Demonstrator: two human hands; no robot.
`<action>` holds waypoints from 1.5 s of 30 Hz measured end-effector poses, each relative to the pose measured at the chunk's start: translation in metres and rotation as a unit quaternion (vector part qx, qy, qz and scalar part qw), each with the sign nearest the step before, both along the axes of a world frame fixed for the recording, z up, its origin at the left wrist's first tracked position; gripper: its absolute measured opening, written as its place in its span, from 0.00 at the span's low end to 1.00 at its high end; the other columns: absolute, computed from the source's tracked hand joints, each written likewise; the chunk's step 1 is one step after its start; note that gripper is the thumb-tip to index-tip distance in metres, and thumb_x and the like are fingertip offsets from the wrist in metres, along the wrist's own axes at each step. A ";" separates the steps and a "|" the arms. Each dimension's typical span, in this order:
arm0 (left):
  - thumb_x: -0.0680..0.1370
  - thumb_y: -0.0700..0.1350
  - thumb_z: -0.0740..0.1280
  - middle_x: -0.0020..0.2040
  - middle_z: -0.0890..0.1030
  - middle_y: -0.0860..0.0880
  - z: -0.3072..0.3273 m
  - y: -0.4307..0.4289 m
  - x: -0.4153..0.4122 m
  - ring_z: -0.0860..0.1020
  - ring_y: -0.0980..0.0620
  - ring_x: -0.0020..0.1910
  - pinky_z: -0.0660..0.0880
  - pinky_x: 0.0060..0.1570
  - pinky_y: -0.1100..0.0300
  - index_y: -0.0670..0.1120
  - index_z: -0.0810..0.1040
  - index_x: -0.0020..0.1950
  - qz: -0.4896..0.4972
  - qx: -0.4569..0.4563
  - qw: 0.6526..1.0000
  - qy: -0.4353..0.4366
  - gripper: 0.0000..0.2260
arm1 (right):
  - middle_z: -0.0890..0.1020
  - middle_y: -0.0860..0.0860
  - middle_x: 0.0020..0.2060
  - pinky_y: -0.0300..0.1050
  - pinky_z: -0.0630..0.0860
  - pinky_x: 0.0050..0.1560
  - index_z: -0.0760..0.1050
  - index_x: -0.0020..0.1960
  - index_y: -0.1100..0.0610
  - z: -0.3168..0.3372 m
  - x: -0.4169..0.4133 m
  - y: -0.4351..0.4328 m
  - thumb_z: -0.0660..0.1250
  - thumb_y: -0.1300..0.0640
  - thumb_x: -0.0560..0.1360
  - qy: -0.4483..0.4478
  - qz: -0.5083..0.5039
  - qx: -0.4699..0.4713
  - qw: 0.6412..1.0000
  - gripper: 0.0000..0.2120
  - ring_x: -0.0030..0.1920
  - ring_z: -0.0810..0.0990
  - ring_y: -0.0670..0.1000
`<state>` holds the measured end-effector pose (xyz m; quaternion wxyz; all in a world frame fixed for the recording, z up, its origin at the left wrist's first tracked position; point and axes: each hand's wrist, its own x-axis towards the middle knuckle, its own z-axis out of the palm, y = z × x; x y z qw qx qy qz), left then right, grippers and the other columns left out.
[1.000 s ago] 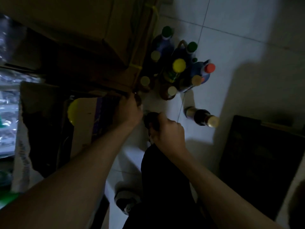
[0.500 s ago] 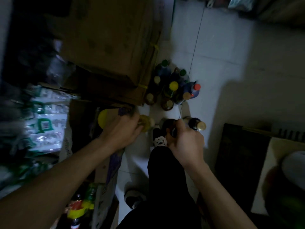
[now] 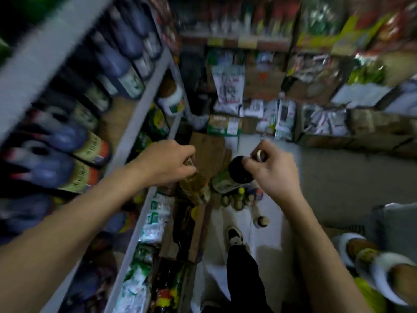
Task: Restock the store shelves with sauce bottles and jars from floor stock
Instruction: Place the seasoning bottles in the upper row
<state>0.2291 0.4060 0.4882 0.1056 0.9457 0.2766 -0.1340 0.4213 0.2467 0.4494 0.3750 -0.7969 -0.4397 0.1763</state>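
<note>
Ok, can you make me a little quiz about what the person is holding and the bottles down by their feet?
1. True or false: the left hand holds a bottle of golden liquid.
2. What does the right hand grip? A) a dark bottle B) a paper bag C) nothing at all
3. Fill in the gap: the cluster of spare bottles stands on the ____.

Key: 1 true. 2 A. 3 floor.
</note>
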 end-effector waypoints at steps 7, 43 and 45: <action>0.75 0.55 0.67 0.33 0.76 0.52 0.233 -0.034 -0.051 0.74 0.55 0.33 0.71 0.32 0.53 0.52 0.75 0.43 0.030 0.072 0.997 -0.008 0.08 | 0.71 0.46 0.26 0.41 0.61 0.28 0.77 0.38 0.55 0.260 -0.008 0.012 0.75 0.51 0.68 0.109 0.121 0.117 0.980 0.10 0.26 0.66 0.46; 0.66 0.55 0.69 0.36 0.80 0.58 0.579 -0.179 -0.220 0.77 0.60 0.36 0.71 0.32 0.63 0.54 0.81 0.40 0.441 0.154 0.875 -0.123 0.07 | 0.66 0.50 0.25 0.46 0.59 0.29 0.68 0.30 0.57 0.619 -0.249 0.108 0.72 0.51 0.64 -0.040 0.547 0.321 0.772 0.15 0.27 0.63 0.50; 0.66 0.54 0.69 0.35 0.80 0.57 0.592 -0.197 -0.235 0.76 0.61 0.33 0.68 0.28 0.68 0.54 0.81 0.39 0.474 0.174 0.854 -0.129 0.06 | 0.68 0.51 0.26 0.45 0.61 0.29 0.72 0.32 0.59 0.632 -0.265 0.106 0.72 0.51 0.64 -0.025 0.566 0.339 0.751 0.14 0.28 0.65 0.50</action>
